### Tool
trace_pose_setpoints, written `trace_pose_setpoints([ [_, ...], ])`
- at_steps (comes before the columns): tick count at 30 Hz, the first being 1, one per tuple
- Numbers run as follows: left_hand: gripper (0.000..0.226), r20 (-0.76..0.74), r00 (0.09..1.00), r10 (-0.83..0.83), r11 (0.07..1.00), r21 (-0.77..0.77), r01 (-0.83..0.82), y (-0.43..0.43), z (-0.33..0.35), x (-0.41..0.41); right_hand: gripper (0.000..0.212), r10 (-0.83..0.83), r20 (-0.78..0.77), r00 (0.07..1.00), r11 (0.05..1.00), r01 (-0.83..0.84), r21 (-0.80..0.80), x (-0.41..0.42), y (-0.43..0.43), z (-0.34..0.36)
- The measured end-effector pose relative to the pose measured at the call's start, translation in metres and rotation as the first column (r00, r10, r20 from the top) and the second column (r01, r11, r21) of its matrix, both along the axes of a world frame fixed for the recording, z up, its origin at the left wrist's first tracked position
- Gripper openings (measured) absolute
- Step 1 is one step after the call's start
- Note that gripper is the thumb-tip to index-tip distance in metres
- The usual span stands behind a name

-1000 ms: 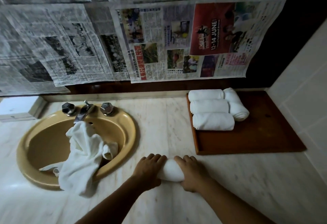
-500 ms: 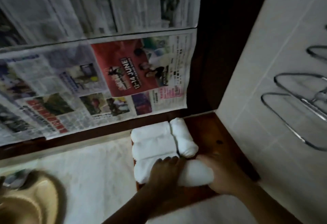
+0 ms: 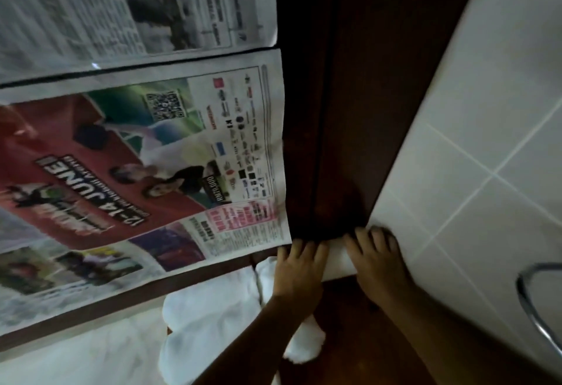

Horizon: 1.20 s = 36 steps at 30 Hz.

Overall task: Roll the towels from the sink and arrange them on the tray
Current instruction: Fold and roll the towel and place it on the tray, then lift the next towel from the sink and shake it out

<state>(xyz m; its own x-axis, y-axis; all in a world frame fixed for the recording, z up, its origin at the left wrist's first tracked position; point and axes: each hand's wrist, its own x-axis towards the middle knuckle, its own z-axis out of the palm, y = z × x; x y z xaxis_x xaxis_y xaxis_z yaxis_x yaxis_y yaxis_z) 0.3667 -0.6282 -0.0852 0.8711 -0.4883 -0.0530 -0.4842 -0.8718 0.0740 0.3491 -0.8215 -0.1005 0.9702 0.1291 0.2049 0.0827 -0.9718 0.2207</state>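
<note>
One white, tightly rolled towel [image 3: 338, 260]

Head camera looks down, close over the tray [image 3: 343, 301].

Newspaper sheets [image 3: 137, 156] are pasted across the wall at left (one bears a red advertisement reading "12-14 JUNE"). A dark wooden panel [image 3: 349, 96] is set beside them. White wall tiles [image 3: 486, 141] are seen at right, with a chrome rail [image 3: 521, 296] mounted there. A pale countertop [image 3: 76, 360] is seen below.
</note>
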Motion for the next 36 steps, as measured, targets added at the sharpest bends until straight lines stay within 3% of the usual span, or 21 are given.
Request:
trace_pose_setpoints([
  [4,0.081,-0.011,0.996,0.09,0.996,0.025,-0.09,-0.018,-0.007,0.004,0.039,0.035,0.128,0.991,0.998,-0.027,-0.062,0.015,-0.005,-0.028],
  [7,0.08,0.026,0.992,0.12,0.99,0.071,-0.122,-0.026,-0.01,0.007,0.038,0.005,0.136,0.991,0.999,0.001,-0.042,0.018,-0.003,-0.036],
  [9,0.083,0.028,0.993,0.111,0.987,0.117,-0.113,-0.029,-0.008,0.008,0.049,-0.023,0.092,0.995,0.999,0.02,0.032,0.017,-0.002,-0.038],
  [13,0.071,0.045,0.998,0.04,0.974,0.219,-0.049,-0.031,-0.007,0.009,0.103,-0.167,-0.101,0.981,0.928,0.191,0.321,-0.014,0.018,-0.033],
  [16,0.055,0.009,0.999,0.041,0.972,0.232,-0.042,-0.033,0.0,0.011,0.086,-0.142,-0.096,0.985,0.895,0.169,0.413,-0.032,0.023,-0.033],
  [19,0.058,-0.023,0.998,0.053,0.985,0.164,-0.049,-0.025,0.01,0.003,0.063,-0.081,0.008,0.997,0.88,0.068,0.47,-0.025,0.009,-0.03],
  [22,0.042,0.041,0.998,0.04,0.998,0.04,-0.042,-0.011,0.016,-0.003,0.062,-0.026,0.005,1.0,0.891,0.021,0.454,-0.011,0.003,-0.026],
  [26,0.031,0.123,0.992,-0.009,0.999,0.041,0.004,-0.006,0.004,0.005,0.062,0.012,-0.033,0.999,0.892,0.004,0.451,0.008,0.002,-0.032],
  [30,0.015,0.071,0.997,0.027,0.998,0.061,-0.032,-0.018,0.01,0.009,0.052,-0.015,-0.092,0.996,0.899,0.054,0.435,0.012,0.003,-0.029],
  [33,0.026,-0.05,0.995,0.084,0.989,0.123,-0.078,-0.023,0.016,0.005,0.036,-0.068,-0.087,0.994,0.919,0.096,0.383,0.007,0.01,-0.019],
  [36,0.046,-0.159,0.982,0.099,0.991,0.105,-0.082,-0.006,0.027,-0.008,0.042,-0.085,-0.142,0.986,0.914,0.134,0.384,0.0,0.022,-0.001],
])
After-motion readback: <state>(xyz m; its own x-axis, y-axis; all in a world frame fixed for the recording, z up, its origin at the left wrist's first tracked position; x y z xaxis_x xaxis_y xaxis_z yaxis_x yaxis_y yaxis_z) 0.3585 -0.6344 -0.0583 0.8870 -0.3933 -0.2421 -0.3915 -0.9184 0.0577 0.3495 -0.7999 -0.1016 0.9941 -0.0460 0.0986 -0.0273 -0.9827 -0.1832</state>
